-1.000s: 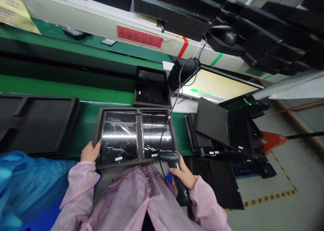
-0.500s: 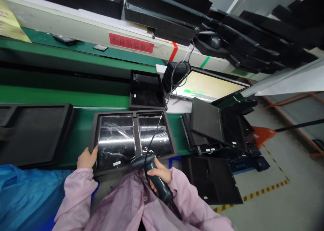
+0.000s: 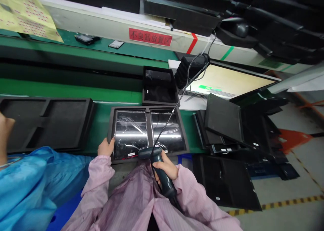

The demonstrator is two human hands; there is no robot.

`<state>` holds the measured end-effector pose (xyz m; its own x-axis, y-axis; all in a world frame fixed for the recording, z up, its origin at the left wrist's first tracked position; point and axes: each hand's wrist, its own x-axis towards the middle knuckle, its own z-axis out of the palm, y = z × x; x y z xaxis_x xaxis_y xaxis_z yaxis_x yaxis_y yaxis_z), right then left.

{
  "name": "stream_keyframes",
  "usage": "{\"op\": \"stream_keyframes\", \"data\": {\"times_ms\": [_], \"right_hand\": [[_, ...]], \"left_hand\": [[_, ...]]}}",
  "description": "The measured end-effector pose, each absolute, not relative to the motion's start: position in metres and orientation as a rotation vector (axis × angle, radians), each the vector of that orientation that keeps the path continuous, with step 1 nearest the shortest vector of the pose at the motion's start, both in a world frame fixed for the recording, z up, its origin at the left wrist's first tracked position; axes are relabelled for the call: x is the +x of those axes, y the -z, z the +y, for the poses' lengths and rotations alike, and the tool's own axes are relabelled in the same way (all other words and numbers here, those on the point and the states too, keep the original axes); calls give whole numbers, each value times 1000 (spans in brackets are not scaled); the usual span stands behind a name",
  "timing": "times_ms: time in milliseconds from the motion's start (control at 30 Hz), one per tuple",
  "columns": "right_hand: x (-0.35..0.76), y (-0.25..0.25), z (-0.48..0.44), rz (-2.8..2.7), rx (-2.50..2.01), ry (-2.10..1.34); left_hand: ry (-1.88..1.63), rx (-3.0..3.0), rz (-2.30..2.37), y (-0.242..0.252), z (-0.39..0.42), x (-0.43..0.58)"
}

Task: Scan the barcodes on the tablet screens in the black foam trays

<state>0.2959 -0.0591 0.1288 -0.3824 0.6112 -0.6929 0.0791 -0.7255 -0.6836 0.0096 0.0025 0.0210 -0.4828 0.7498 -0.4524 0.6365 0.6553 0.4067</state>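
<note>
My right hand (image 3: 167, 167) is wrapped round the handle of a dark barcode scanner (image 3: 163, 177), whose head points left over the near edge of a black foam tray (image 3: 149, 123). Two film-covered display panels (image 3: 131, 130) lie side by side in that tray. A thin red line of light falls beside the small white label (image 3: 131, 154) on the left panel. My left hand (image 3: 105, 147) grips the tray's left edge, thumb on top and the other fingers partly hidden. The scanner's cable (image 3: 173, 111) runs up across the right panel.
A co-worker's hand (image 3: 5, 130) and blue sleeve are at the left, by another foam tray (image 3: 65, 119). A smaller tray of panels (image 3: 160, 86) stands behind mine. A lit monitor (image 3: 227, 81) and stacked trays (image 3: 222, 119) are at the right.
My view has swung left, so the bench appears further right. The scanner head has come closer to the left panel's label, and a red light line now shows there. A co-worker's hand has appeared.
</note>
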Motion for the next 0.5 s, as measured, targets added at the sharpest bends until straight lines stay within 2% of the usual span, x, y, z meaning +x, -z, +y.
{"op": "stream_keyframes", "data": {"times_ms": [500], "right_hand": [[282,-124,-54,-993,-1450,-2168]], "left_hand": [[-263,1134,2244,-12,1,4]]}}
